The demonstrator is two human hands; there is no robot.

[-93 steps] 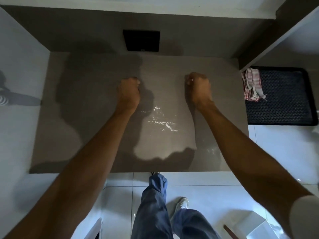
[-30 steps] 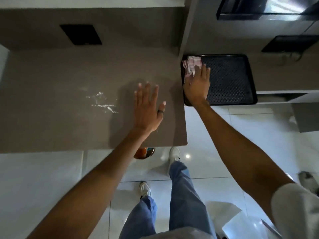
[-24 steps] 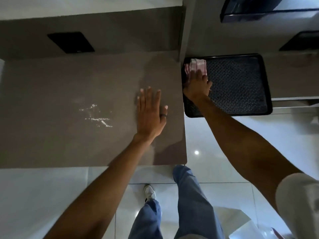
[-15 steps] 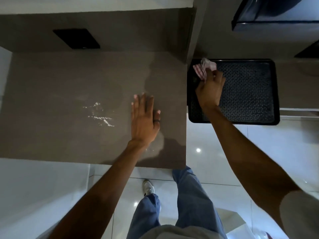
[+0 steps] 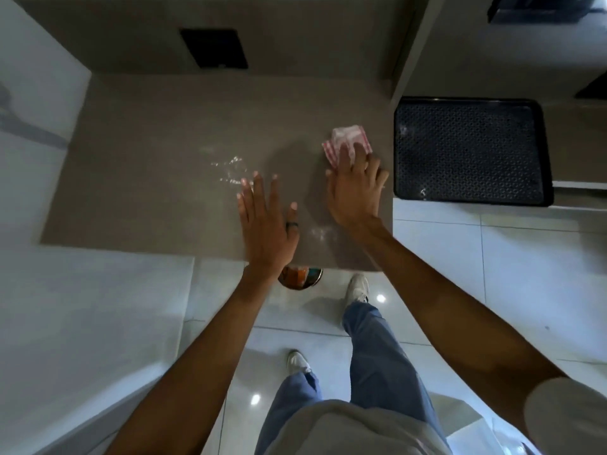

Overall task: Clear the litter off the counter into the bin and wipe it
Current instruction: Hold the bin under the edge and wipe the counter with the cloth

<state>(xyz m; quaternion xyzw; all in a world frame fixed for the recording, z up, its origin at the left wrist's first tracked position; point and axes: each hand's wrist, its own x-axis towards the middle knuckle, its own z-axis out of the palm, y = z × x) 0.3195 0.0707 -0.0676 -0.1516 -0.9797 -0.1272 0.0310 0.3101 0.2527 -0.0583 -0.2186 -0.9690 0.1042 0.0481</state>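
I judge wiping is beginning: my right hand (image 5: 356, 192) presses flat fingers on the checked cloth (image 5: 345, 142) at the bench's (image 5: 147, 159) three o'clock; left hand (image 5: 266, 221) hovers open, empty. Next, sweep toward nine o'clock.

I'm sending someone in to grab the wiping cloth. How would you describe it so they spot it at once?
Find the grey-brown counter and go to its right end, next to the black perforated tray. The cloth lies flat there under the fingers of the right hand. It is the only fabric in sight, checked pink and white.
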